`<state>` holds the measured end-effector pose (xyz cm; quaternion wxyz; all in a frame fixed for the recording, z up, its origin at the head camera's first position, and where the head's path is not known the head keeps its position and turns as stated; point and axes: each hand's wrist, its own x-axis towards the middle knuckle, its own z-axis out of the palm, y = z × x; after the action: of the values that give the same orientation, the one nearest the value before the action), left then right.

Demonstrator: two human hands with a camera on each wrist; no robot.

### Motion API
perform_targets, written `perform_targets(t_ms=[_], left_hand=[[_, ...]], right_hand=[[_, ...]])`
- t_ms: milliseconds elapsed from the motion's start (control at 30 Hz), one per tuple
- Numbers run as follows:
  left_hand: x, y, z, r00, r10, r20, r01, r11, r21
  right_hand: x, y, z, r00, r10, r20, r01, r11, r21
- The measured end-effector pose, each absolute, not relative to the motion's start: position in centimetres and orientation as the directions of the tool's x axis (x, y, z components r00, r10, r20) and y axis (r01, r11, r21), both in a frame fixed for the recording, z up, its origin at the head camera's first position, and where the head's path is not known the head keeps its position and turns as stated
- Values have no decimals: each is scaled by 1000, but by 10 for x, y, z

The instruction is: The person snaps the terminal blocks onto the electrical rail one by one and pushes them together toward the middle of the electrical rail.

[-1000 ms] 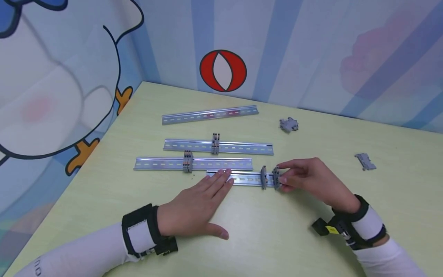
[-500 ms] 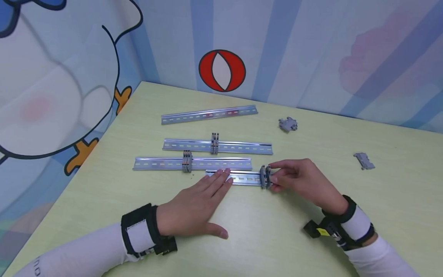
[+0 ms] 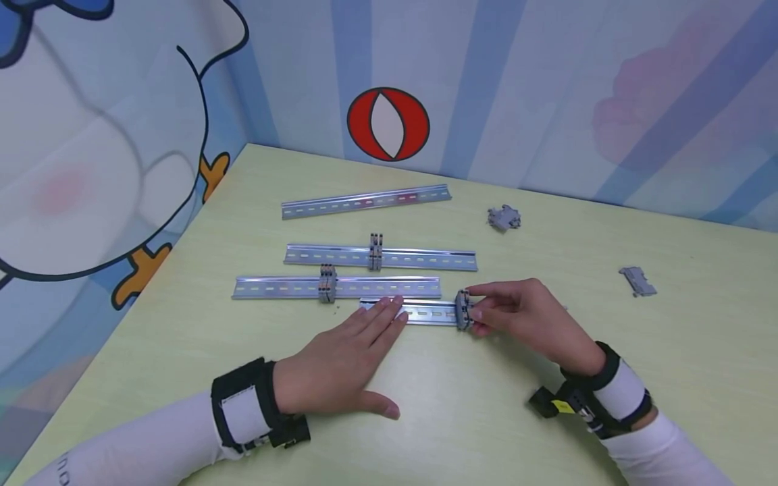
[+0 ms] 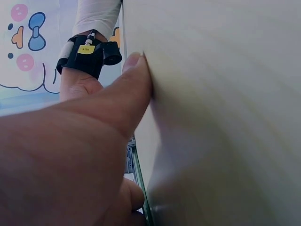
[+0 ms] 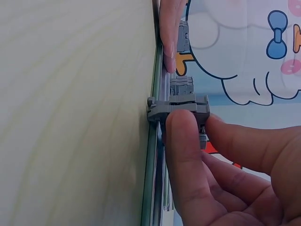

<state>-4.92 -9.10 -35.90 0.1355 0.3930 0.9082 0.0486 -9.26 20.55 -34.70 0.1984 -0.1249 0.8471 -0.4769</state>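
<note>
In the head view my left hand lies flat with straight fingers, fingertips pressing on the nearest slotted metal DIN rail, its thumb spread out to the side. My right hand pinches a grey terminal block seated across this rail, pressed against a second block on its left. The right wrist view shows the thumb flat against the grey terminal block and the index finger at its top edge. The rail's right end is hidden behind the right hand.
Two more rails lie behind, each carrying a small group of terminal blocks. A bare rail lies farthest back. Loose grey terminal blocks lie at the right. Printed walls stand behind and left.
My right hand has slid its terminal block leftward along the rail, closing the gap to the other block. The left hand has stayed put.
</note>
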Motion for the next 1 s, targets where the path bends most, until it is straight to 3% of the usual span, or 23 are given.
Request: perform_targets(t_ms=[767,1000], left_hand=[[-49,-92,-357,-652,728,-211,697,685,213],[-49,-92,-358,-652,730,-206,697,684,215]], right_hand=[[-92,204,-344,-881,-412,-233,-2,496,-869],[-92,203,-346,-886,-410,-219,-53,557,-829]])
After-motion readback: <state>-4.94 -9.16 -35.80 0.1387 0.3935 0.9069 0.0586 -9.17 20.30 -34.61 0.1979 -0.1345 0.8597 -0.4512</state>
